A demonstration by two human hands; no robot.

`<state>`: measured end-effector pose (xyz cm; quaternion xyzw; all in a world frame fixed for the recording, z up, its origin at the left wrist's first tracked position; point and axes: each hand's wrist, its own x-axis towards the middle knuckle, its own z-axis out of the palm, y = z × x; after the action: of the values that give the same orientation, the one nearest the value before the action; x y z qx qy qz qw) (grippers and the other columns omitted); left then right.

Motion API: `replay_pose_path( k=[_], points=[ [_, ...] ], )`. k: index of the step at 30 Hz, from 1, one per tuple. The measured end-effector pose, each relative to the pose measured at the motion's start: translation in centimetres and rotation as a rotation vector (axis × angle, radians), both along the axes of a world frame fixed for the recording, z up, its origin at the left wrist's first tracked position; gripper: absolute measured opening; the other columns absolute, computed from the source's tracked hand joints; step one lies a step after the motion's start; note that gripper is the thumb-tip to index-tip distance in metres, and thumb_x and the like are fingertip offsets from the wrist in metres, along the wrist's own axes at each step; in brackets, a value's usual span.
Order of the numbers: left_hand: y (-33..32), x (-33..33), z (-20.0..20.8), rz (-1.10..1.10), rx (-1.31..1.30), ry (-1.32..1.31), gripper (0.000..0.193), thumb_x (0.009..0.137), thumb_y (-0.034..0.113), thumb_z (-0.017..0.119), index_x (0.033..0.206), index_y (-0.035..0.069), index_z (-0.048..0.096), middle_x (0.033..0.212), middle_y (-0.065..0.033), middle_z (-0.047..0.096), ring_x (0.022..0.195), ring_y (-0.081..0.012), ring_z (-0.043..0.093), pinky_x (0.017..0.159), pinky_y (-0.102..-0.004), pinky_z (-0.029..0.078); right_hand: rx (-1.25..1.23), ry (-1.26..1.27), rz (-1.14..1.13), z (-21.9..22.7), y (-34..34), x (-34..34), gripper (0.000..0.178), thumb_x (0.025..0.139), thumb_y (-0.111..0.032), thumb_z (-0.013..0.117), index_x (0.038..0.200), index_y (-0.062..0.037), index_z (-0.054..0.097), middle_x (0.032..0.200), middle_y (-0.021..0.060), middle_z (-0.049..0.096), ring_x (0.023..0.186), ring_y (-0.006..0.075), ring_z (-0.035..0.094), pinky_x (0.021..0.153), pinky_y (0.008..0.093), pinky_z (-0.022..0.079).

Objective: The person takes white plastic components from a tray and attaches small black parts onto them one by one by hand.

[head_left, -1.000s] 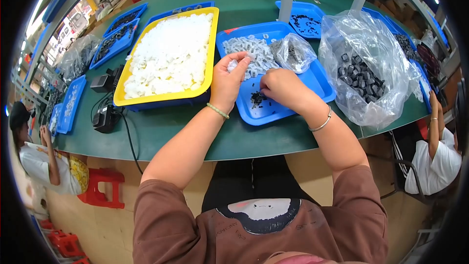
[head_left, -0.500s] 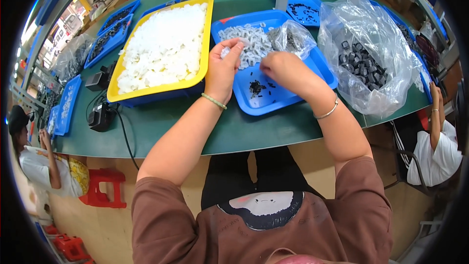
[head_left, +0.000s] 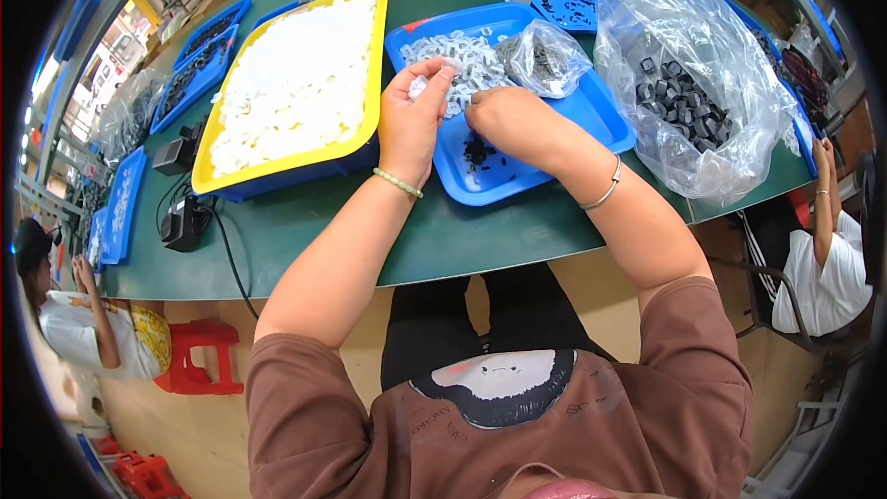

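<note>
Taking the middle of the view as a clock's centre, a green table [head_left: 268, 249] bears these things, left to right. Between 10 and 11 o'clock, a yellow tray [head_left: 372, 74] is heaped with white pieces [head_left: 291, 83]. Between 11 and 12, the left hand [head_left: 411, 115] is half curled, thumb and forefinger together, a clear piece [head_left: 418, 88] showing in its grip. At 1 lies a blue tray [head_left: 593, 113]: a pile of clear pieces [head_left: 462, 51] at its own 10 o'clock, tiny black bits [head_left: 477, 152] at its 7. Above it, the right hand [head_left: 508, 120] has its fingers bunched, tips leftward; whether they pinch anything, I cannot tell. A small bag [head_left: 545, 60] sits at the tray's 1. At 2, a large clear bag [head_left: 637, 18] holds black blocks [head_left: 684, 106].

The step in hand appears to be fingertip work, left hand holding, right hand picking; the next move seems to call for a light, exact pinch.
</note>
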<state>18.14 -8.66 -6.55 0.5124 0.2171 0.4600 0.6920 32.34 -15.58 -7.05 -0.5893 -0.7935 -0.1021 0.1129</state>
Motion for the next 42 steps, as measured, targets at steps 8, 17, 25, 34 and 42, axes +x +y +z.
replay_pose_path(
  k=[8,17,25,34,42],
  points=[
    [0.0,-0.1,0.2,-0.013,0.017,0.005,0.016,0.085,0.011,0.068,0.1,0.005,0.065,0.081,0.004,0.057,0.06,-0.0018,0.042,0.052,-0.0179,0.034,0.075,0.321,0.025,1.8,-1.1,0.5,0.01,0.071,0.0,0.062,0.081,-0.0011,0.06,0.076,0.0119,0.062,0.069,0.027,0.063,0.064,0.0359,0.051],
    [-0.6,-0.4,0.7,-0.029,-0.042,0.001,0.016,0.085,0.012,0.069,0.099,0.005,0.065,0.077,0.0045,0.057,0.062,-0.0018,0.044,0.054,-0.0163,0.035,0.145,1.185,0.032,3.3,-1.5,0.0,0.009,0.085,-0.006,0.066,0.09,0.0004,0.063,0.08,0.0025,0.065,0.073,0.0077,0.059,0.066,0.0222,0.049],
    [-0.6,-0.4,0.6,-0.024,-0.038,0.029,0.019,0.085,0.015,0.07,0.1,0.003,0.066,0.073,0.004,0.056,0.06,-0.0022,0.045,0.052,-0.0167,0.034,0.265,1.267,0.012,2.5,-0.8,-1.0,0.01,0.082,-0.008,0.07,0.088,-0.0009,0.065,0.081,0.0026,0.065,0.072,0.0075,0.057,0.064,0.0218,0.048],
    [-0.6,-0.6,0.9,-0.079,-0.047,0.037,0.019,0.085,0.015,0.07,0.099,0.003,0.067,0.073,0.0037,0.058,0.058,-0.0021,0.045,0.05,-0.0166,0.034,0.387,1.165,-0.05,2.3,-0.3,-1.2,0.009,0.081,-0.011,0.071,0.085,-0.0029,0.069,0.081,0.0021,0.062,0.07,0.0088,0.053,0.062,0.023,0.044],
    [-0.6,-0.6,0.8,-0.101,-0.038,0.026,0.017,0.084,0.013,0.071,0.097,0.004,0.067,0.073,0.0036,0.059,0.059,-0.0021,0.046,0.051,-0.0166,0.034,0.365,1.261,-0.066,1.8,-0.2,-1.4,0.011,0.082,-0.012,0.071,0.084,-0.0027,0.065,0.082,0.0012,0.062,0.071,0.0062,0.053,0.063,0.0218,0.045]
  ],
)
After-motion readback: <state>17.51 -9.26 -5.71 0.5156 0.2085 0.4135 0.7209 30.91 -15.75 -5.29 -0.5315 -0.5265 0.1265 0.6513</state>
